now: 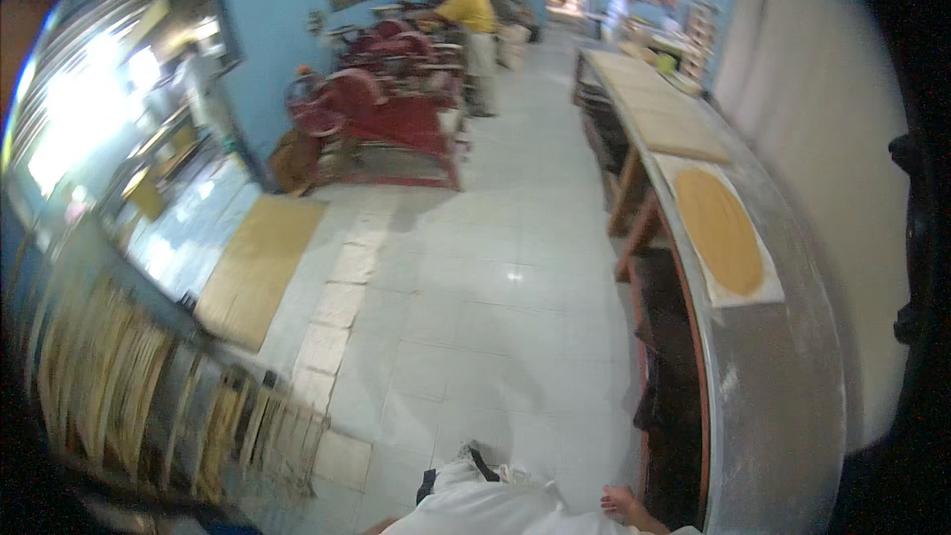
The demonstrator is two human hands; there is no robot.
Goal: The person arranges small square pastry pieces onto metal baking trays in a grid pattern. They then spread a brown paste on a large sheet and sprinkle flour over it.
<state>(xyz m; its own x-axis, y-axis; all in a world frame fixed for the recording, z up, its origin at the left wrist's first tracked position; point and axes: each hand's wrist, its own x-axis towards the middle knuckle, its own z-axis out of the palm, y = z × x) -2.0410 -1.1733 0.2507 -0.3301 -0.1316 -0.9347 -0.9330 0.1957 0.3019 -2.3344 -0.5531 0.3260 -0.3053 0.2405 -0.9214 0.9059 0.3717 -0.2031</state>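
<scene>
My right hand [624, 504] hangs low at my side, with its fingers loosely curled and slightly apart. Nothing shows in it, and it is beside the near end of a long metal-topped table [773, 386]. My left hand is out of view; only a sliver of that forearm shows by my white clothing [498, 509]. Ahead on the table lies a white sheet [732, 297] bearing a flat, oval, tan layer [719, 230], possibly dough. Farther along, several pale flat sheets or boards [672, 115] lie in a row.
Dark items [661, 312] fill the space under the table. Red machinery [394, 119] stands along the blue wall, where a person in a yellow shirt [472, 7] works. A rack of thin slats [148, 394] and a tan mat [260, 267] are left on the tiled floor [475, 297].
</scene>
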